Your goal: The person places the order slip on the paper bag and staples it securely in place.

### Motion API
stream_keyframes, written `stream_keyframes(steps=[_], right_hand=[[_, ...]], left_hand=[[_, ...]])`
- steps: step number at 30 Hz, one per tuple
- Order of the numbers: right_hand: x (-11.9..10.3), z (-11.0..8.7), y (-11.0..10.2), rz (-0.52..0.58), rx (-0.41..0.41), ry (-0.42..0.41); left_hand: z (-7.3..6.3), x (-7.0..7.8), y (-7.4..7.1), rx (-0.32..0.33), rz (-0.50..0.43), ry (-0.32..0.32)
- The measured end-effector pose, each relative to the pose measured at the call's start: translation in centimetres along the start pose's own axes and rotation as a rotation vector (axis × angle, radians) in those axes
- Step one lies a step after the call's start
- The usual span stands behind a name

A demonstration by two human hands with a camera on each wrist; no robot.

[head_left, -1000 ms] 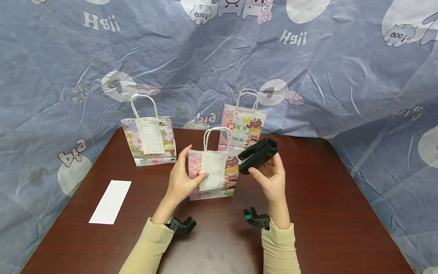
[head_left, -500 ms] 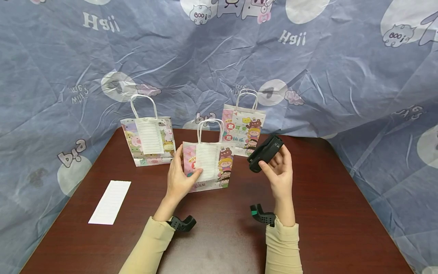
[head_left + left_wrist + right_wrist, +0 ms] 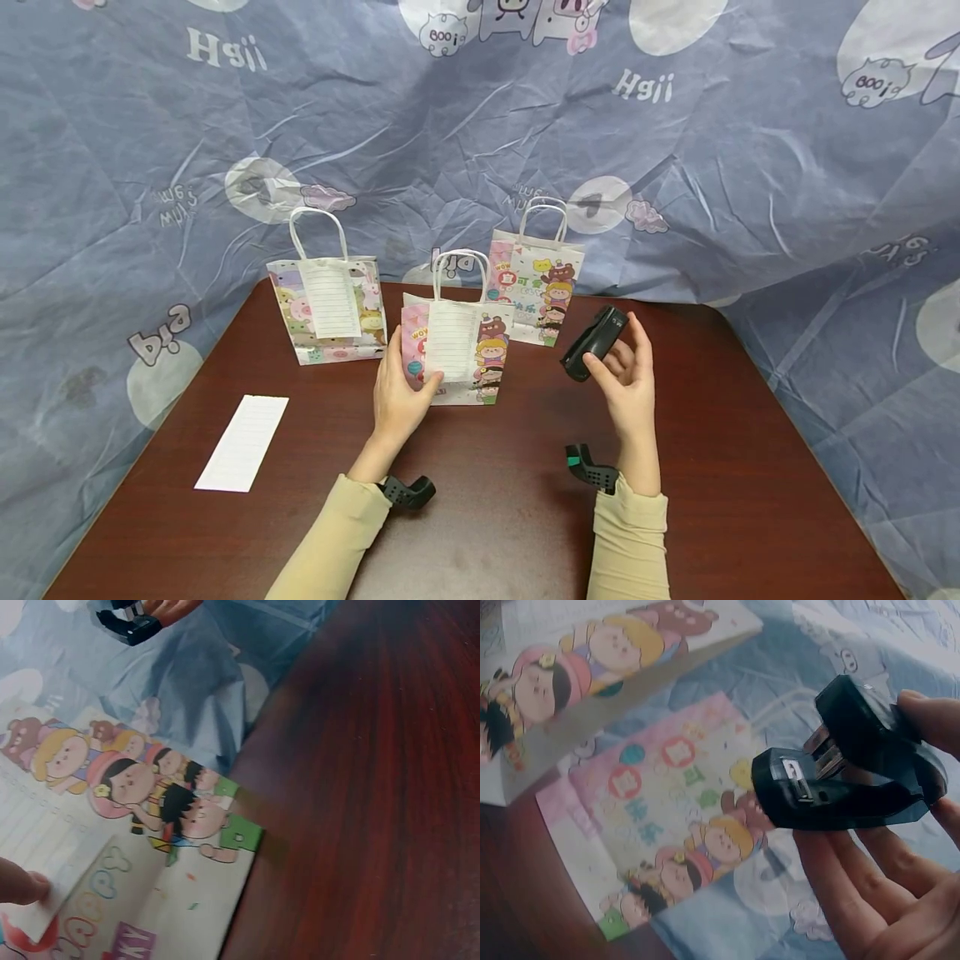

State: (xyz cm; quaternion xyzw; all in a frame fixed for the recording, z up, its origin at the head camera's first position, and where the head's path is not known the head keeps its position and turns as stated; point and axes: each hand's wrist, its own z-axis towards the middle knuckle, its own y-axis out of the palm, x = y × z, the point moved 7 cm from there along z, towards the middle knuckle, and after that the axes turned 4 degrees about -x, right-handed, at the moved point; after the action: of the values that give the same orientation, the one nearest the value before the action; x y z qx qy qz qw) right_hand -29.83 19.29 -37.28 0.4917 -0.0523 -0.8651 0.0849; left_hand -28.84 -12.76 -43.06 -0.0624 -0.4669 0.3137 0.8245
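My left hand holds a small cartoon-printed paper gift bag by its left side, thumb on the front and fingers hidden behind. Under the thumb, a lined paper slip lies against the bag's front, reaching up to the handles. To the right of this bag, my right hand grips a black stapler in the air, apart from the bag. Seen from the right wrist, the stapler has its arms spread, with thumb on one side and fingers on the other.
A matching gift bag stands behind, toward the back right. At the back left is another bag with a lined slip on its front. One loose slip lies on the table's left. Patterned blue cloth hangs behind the table.
My right hand has drawn the stapler rightward, away from the bag. The held bag has shifted slightly left and farther back with my left hand, and now looks more upright.
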Motion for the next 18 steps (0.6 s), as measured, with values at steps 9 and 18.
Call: stream_keyframes(steps=[9,18], right_hand=[[2.0,-0.3,-1.9,-0.163,-0.005,0.176],[4.5,-0.9,-3.6,-0.319,-0.067,0.332]], left_hand=[[-0.5,-0.6,0.5,0.062,0.032,-0.005],[-1.0,-2.2,0.7,0.133,0.027,-0.024]])
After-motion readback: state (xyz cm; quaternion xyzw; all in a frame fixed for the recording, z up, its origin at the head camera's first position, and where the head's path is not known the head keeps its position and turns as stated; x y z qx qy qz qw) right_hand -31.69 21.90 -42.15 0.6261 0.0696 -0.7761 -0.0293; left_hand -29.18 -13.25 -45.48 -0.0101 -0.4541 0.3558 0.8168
